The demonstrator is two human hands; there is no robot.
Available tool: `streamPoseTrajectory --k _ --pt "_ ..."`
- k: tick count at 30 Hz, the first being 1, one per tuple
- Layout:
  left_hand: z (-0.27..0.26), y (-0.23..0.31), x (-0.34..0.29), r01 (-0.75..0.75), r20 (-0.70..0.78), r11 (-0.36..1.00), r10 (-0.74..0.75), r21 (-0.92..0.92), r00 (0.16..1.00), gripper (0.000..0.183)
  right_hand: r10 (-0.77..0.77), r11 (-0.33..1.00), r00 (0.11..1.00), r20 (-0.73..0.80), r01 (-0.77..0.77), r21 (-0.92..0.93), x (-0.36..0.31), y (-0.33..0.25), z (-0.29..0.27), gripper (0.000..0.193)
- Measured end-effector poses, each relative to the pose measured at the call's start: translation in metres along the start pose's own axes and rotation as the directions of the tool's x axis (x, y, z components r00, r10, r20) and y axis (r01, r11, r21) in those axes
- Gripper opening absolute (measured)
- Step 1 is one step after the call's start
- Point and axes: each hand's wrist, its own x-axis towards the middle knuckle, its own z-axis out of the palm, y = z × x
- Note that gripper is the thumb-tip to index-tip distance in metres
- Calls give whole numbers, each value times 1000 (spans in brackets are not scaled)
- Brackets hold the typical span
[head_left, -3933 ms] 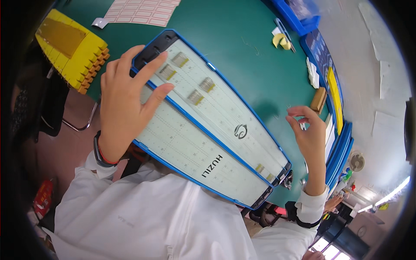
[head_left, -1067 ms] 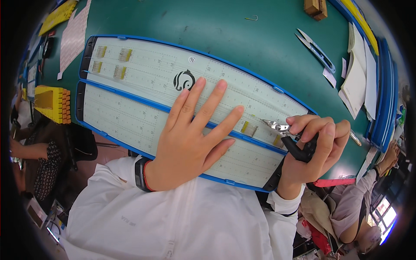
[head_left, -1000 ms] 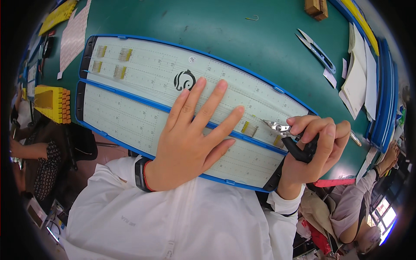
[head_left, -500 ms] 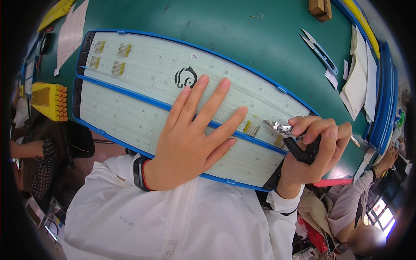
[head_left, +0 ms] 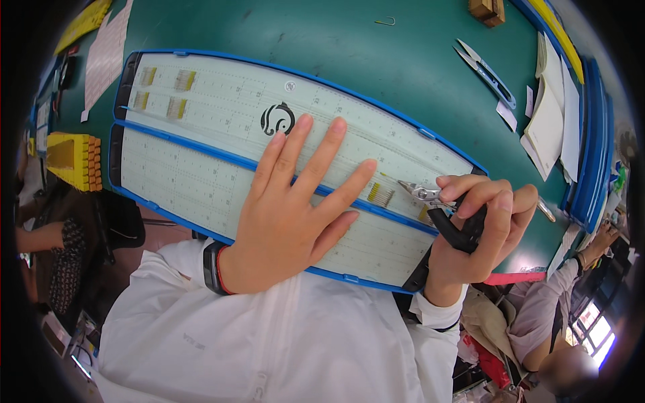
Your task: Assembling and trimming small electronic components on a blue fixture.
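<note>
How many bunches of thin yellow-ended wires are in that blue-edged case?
6 visible: four bunches at the left end of the case, a fifth bunch between the left hand and the pliers, a sixth bunch partly hidden by the pliers in the right hand. Others may be covered.

Left hand (head_left: pixel 282 221) lay palm-down, fingers (head_left: pixel 330 146) spread, across the open blue-edged case (head_left: pixel 195 178). Right hand (head_left: pixel 487 225) gripped black-handled pliers (head_left: pixel 451 230), metal nose (head_left: pixel 418 191) pointing left, near a small yellow-ended bundle (head_left: pixel 381 196) on the pale upper panel (head_left: pixel 228 111). Four similar bundles (head_left: pixel 177 107) sat toward the case's left end. On the green table (head_left: pixel 235 23) beyond lay blue-handled scissors (head_left: pixel 489 76), a lone hook (head_left: pixel 385 23) and wooden blocks (head_left: pixel 489 11).
</note>
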Motion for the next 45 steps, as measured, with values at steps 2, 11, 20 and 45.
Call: streamPoseTrajectory --k 2,11,20,45 --pt "-2 0 1 1 -1 1000 -1 -18 1000 55 -51 998 998 -46 53 47 3 -4 -1 21" --pt "-1 -9 -8 -20 -78 998 16 -53 997 55 17 468 891 454 394 -791 95 -20 18 10" --pt "19 -3 -12 -83 -104 991 72 -108 992 59 101 542 772 628 486 -685 153 40 39 6" --pt "-8 0 -12 -64 17 995 63 70 998 58 5 265 808 590 568 -780 141 44 38 10"
